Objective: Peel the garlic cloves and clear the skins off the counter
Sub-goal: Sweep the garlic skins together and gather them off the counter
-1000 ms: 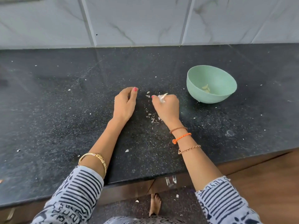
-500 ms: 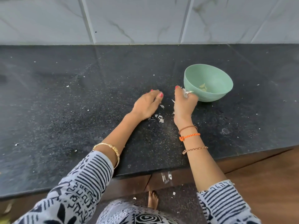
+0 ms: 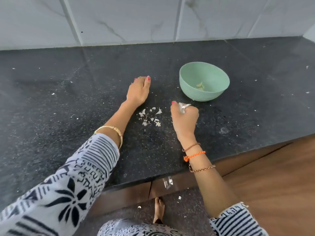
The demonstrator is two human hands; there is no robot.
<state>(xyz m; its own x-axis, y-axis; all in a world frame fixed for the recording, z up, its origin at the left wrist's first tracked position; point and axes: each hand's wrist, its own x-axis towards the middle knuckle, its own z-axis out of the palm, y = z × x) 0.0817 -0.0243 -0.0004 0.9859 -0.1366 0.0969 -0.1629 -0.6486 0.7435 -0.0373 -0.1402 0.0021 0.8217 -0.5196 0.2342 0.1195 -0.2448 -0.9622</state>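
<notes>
I see a black worktop (image 3: 68, 99) flecked with fine white and grey specks across the middle of the frame. Above it the wall tiles (image 3: 136, 17) are white with thin grey marble veins. At centre right stands a pale mint-green bowl (image 3: 190, 92) with a few cream-yellow garlic cloves (image 3: 199, 86) inside. Just below centre lie off-white garlic skins (image 3: 150, 116). My left hand (image 3: 138, 92) has red-pink painted nails, and a gold bangle (image 3: 110, 129) on its wrist. My right hand (image 3: 185, 116) grips whitish skins; its wrist wears a brown thread, an orange braided cord (image 3: 194, 155) and a gold-brown chain. The sleeves (image 3: 76, 176) are white with black stripes and flower print. The floor (image 3: 272, 184) at lower right is brown wood-grain.
</notes>
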